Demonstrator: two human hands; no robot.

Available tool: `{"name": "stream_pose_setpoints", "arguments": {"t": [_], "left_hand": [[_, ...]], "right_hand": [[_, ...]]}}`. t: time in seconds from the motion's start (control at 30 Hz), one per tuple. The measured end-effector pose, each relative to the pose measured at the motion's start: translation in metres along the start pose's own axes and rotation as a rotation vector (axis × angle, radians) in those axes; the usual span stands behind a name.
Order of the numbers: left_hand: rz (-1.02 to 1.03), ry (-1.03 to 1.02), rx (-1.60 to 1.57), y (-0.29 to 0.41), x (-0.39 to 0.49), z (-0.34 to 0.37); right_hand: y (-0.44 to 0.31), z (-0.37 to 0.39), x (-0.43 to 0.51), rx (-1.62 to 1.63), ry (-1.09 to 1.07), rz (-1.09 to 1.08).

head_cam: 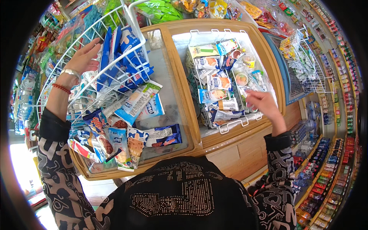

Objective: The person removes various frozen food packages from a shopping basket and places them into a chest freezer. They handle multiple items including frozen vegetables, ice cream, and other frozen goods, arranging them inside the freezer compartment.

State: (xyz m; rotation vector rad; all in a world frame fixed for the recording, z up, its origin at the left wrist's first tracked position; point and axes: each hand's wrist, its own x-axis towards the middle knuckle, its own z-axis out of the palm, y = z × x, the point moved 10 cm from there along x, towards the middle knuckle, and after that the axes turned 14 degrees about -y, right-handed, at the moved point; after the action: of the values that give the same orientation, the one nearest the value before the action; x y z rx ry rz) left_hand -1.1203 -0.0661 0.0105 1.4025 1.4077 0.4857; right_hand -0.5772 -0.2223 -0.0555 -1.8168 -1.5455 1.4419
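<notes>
My left hand [86,59] is at the inner side of a white wire basket [95,76], its fingers apart beside blue ice cream packets [126,57] standing in the basket. It seems to hold nothing. The basket rests on the glass lid [161,115] of a chest freezer. My right hand [260,105] is slightly blurred, over the right part of the freezer's open half, above wrapped ice creams and cups. Whether its bent fingers hold anything cannot be told. Below it, a wire basket [243,122] in the freezer holds several wrapped ice creams [220,83] in rows.
Loose wrapped ice creams [138,103] lie on the lid in front of the left basket. The freezer's tan frame [184,74] divides the two halves. Bagged snacks [161,11] stand behind. Another filled white wire basket [307,66] is at the right, near shelves of packaged goods [319,184].
</notes>
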Motion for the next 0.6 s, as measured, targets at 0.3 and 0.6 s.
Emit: {"name": "stream_pose_setpoints", "arguments": {"t": [0.3, 0.6], "left_hand": [[-0.022, 0.081, 0.013, -0.019, -0.027, -0.011], [0.523, 0.676, 0.188, 0.097, -0.144, 0.023]], "right_hand": [[0.141, 0.028, 0.059, -0.674, -0.07, -0.18], [0.124, 0.108, 0.14, -0.837, 0.015, -0.586]]}}
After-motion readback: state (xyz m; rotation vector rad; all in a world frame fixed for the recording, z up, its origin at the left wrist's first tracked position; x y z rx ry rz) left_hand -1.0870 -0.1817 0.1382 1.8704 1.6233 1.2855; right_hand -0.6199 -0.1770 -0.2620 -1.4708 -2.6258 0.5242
